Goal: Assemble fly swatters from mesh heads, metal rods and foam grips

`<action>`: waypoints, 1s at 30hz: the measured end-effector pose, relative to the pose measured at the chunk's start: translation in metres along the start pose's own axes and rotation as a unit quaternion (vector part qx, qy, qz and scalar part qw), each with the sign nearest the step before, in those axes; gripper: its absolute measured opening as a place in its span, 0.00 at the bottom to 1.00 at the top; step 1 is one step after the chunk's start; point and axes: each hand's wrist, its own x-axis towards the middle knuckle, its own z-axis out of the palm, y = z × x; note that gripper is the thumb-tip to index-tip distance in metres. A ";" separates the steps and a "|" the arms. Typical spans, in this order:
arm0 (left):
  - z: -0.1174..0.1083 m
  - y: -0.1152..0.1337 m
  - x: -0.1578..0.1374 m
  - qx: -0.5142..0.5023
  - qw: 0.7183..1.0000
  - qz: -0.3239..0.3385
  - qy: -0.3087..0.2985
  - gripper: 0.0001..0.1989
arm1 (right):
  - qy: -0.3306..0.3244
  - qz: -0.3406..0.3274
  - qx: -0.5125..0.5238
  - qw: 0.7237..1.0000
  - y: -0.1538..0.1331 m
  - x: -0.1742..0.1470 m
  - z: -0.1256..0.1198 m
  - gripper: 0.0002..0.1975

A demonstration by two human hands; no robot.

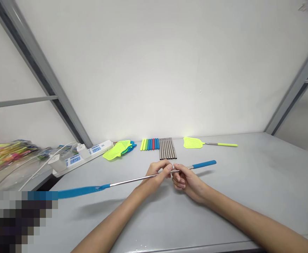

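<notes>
White wall stands behind the grey worktop (249,182). One blue swatter (133,180) is held mid-rod by both hands (158,174) (183,179), pinched shut; one yellow swatter (209,143) is finished at the back edge; loose rods (167,148) and grips (150,144) are left.

Open table near me, clutter along the wall

Bare tabletop (262,189) lies to my right and under my arms; ahead, the metal rods (167,148), coloured grips (150,144), yellow swatter (209,143) and power strip (88,154) line the back edge.
</notes>
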 end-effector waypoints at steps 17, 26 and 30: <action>0.013 -0.003 0.006 -0.197 0.971 -0.131 -0.036 0.23 | -0.007 -0.011 -0.021 1.000 0.004 -0.001 0.001 0.22; 0.008 0.003 0.006 -0.296 0.939 -0.151 -0.087 0.19 | -0.020 -0.014 -0.043 0.999 0.001 0.000 0.000 0.20; 0.002 0.012 0.003 -0.319 0.924 -0.150 -0.144 0.20 | -0.058 -0.017 -0.047 0.997 -0.002 -0.001 0.000 0.19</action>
